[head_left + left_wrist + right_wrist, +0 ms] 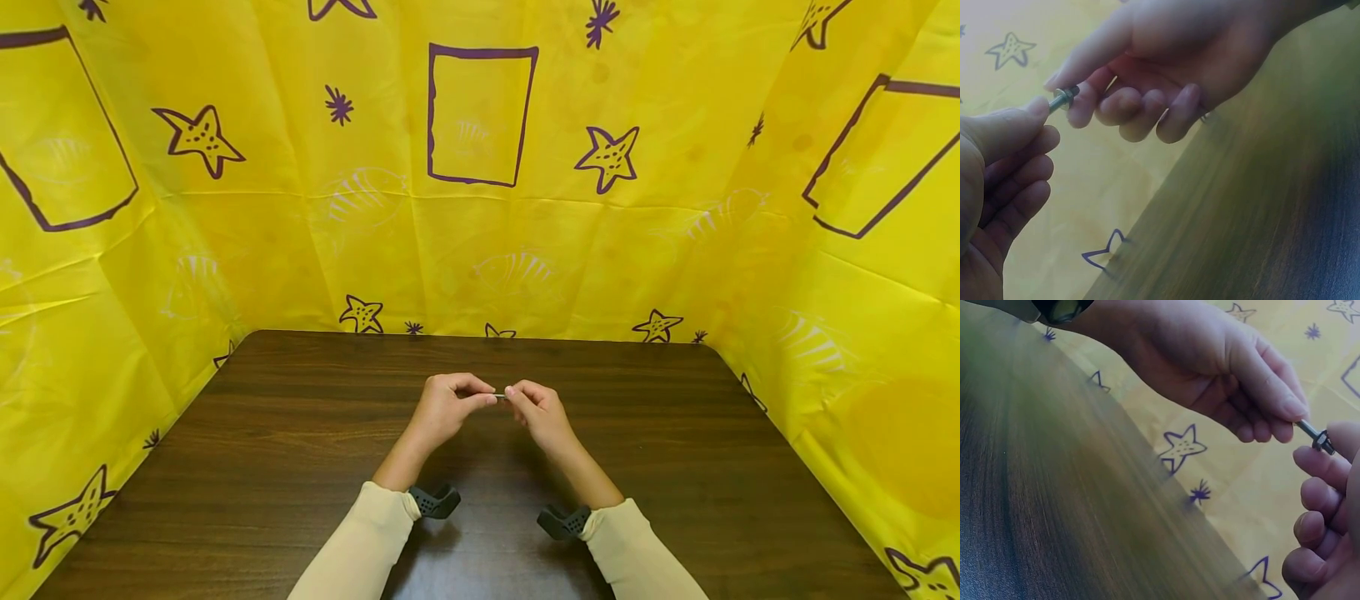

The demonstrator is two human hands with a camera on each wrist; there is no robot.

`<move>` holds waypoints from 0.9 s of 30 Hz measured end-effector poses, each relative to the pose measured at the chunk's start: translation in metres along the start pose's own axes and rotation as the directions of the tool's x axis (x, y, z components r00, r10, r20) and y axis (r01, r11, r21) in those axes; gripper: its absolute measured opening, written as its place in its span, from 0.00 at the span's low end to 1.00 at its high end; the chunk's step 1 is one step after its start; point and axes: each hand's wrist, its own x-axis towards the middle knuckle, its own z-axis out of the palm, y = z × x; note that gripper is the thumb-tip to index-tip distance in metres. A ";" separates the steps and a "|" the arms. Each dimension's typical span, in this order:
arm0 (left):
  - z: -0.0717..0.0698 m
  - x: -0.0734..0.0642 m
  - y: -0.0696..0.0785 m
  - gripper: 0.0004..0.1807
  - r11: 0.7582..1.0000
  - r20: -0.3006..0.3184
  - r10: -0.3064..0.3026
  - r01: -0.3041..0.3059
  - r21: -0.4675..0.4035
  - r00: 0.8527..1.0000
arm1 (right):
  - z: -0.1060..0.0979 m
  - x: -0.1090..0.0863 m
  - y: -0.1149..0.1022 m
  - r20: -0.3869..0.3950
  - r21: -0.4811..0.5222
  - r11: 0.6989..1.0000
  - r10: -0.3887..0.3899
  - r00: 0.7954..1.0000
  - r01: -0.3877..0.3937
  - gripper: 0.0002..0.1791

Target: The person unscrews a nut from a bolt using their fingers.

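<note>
A small metal bolt (1056, 103) with a nut (1320, 440) and what looks like a washer near one end spans the gap between both hands. My left hand (442, 410) pinches its shank between thumb and index finger. At the nut end, the thumb and index fingertip of my right hand (545, 417) close in from opposite sides. The other fingers of the right hand (1191, 56) curl loosely. Both hands are held above the table, close together. The left fingertips hide the bolt's far end.
A dark wood-grain table (300, 467) lies below the hands. Yellow sheeting (480, 233) printed with starfish and fish surrounds its back and sides. Black straps with a camera mount (435, 502) sit on the wrists, by the pale sleeves (360, 542).
</note>
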 end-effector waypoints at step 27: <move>-0.002 0.000 -0.003 0.05 0.999 -0.050 0.006 -0.009 -0.047 0.999 | -0.001 0.000 0.001 0.023 0.059 0.987 -0.149 0.989 0.148 0.14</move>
